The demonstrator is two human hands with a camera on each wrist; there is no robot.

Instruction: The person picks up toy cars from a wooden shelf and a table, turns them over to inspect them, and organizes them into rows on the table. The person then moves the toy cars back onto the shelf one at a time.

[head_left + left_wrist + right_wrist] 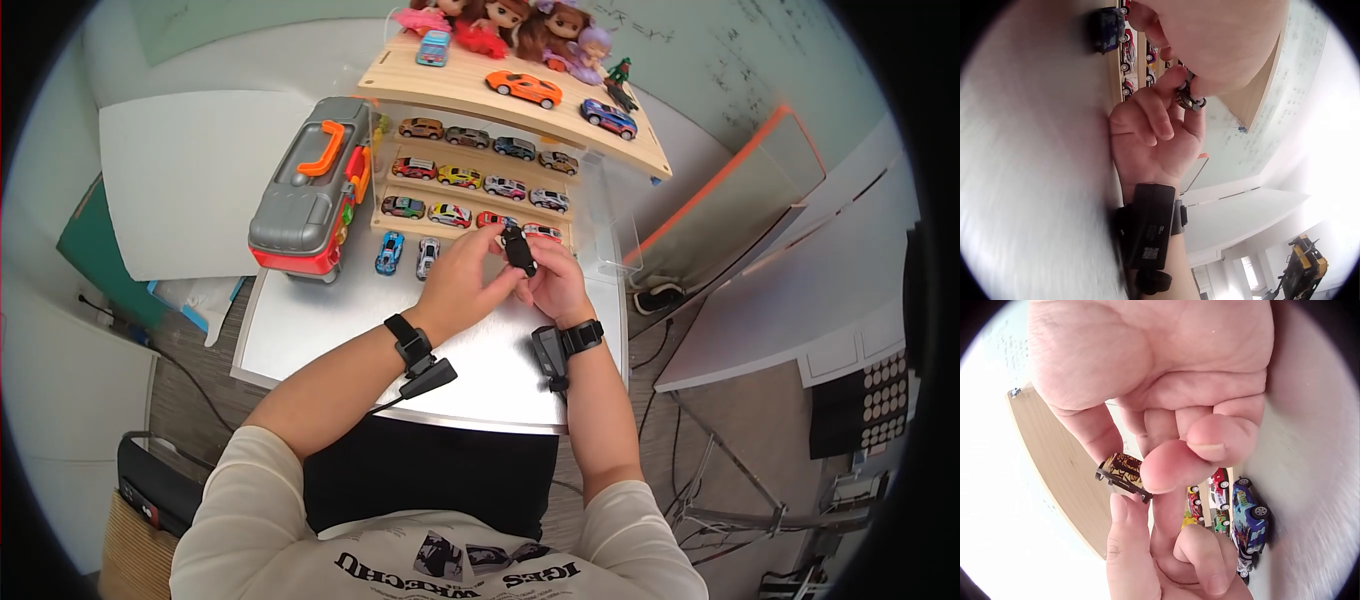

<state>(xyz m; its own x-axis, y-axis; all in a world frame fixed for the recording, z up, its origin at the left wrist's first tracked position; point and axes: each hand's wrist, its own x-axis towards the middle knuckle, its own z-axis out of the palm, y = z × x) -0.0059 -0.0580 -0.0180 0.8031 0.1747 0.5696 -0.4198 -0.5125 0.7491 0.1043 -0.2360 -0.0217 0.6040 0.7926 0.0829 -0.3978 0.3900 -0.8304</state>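
Note:
A small toy car (518,250) is held between both hands above the metal tabletop, its black underside turned up in the head view. Brown and gold patterning shows on its body in the right wrist view. My left hand (462,288) pinches one end with thumb and fingertips. On the other side, my right hand (558,284) grips it with thumb and fingers. A blue toy car (390,254) and a silver-white toy car (428,258) stand on the tabletop left of the hands, in front of the tiered wooden rack (388,222).
Several toy cars line the rack's tiers. Its wooden top (450,78) bears an orange car (524,89), a blue car (608,119), a light-blue vehicle (433,48) and dolls (490,28). A grey-and-red case (312,190) with an orange handle stands at the left.

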